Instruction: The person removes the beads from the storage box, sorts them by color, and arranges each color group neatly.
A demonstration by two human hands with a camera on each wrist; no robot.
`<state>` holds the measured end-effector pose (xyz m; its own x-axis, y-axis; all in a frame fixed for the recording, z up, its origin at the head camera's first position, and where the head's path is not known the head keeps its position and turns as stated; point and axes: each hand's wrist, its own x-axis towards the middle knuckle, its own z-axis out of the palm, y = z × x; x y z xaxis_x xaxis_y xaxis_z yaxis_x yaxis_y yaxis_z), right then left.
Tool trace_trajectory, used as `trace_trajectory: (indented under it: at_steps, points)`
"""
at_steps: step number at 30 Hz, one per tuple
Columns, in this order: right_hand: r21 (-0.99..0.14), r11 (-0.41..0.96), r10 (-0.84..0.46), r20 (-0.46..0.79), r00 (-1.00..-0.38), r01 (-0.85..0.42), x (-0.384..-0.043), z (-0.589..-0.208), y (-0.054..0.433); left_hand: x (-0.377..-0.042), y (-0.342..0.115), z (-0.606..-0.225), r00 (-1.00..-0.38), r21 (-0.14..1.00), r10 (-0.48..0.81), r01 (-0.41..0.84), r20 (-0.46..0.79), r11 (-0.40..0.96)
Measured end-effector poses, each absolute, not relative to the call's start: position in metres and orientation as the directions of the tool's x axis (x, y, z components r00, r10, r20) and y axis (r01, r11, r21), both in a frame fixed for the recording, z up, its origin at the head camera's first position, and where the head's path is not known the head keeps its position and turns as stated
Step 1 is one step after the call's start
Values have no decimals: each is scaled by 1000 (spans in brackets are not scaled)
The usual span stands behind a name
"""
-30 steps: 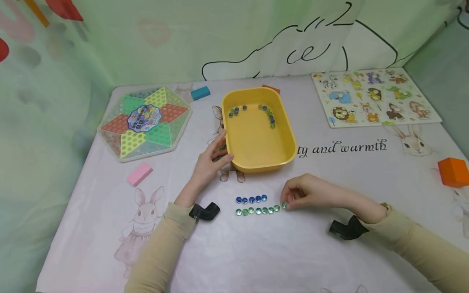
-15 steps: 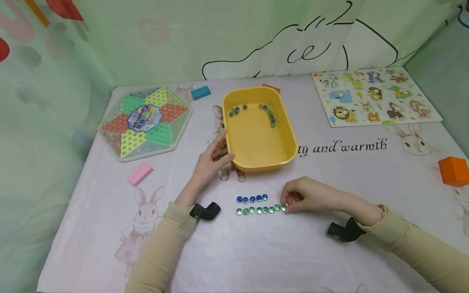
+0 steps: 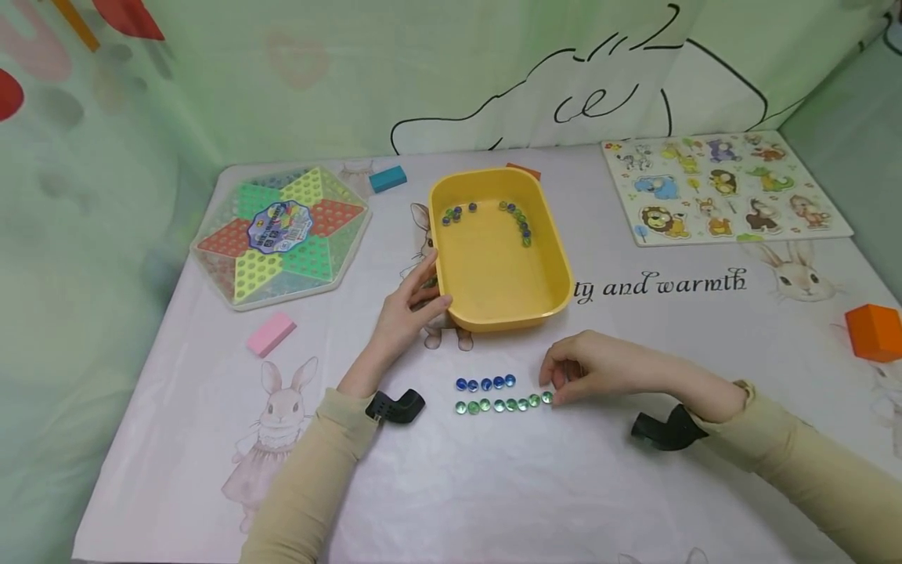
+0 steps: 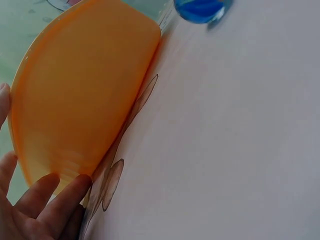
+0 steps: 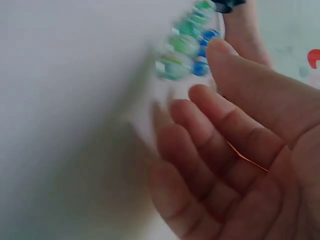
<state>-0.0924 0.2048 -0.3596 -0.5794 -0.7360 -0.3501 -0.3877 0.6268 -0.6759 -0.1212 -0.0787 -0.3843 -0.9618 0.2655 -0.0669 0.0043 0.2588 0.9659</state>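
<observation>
In the head view my left hand (image 3: 400,319) rests its fingers against the left side of a yellow plastic tub (image 3: 509,321). In the left wrist view, its fairly straight fingers touch the outer wall of the tub (image 4: 90,90). Several blue and green marbles (image 3: 521,227) lie inside the tub. In front of it are a short row of blue marbles (image 3: 486,385) and a longer row of green marbles (image 3: 499,406). My right hand (image 3: 599,364) is beside the last green marble (image 3: 547,398). In the right wrist view its loosely bent fingers (image 5: 187,150) hold nothing, thumb apart.
At the left lies a hexagonal Chinese checkers board (image 3: 327,262), with a pink block (image 3: 271,334) below it. Behind are a blue block (image 3: 388,179) and a partly hidden red-orange block (image 3: 527,171). An animal puzzle board (image 3: 694,188) and an orange block (image 3: 874,332) are at right.
My right hand has set a green marble at the right end of the green row, let go and lifted slightly away. The left hand and the tub have stayed in place.
</observation>
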Motion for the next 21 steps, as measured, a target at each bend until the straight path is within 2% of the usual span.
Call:
trace_trajectory:
  at_steps: [9, 21]
  points:
    - [-653, 648, -744, -433, -509, -392, -99, -358, 200, -122, -78, -387, -958, 967, 278, 3, -70, 255]
    - [-662, 629, -756, -397, -521, -408, -95, -365, 197, -122, -81, -386, -958, 972, 281, 18, -50, 235]
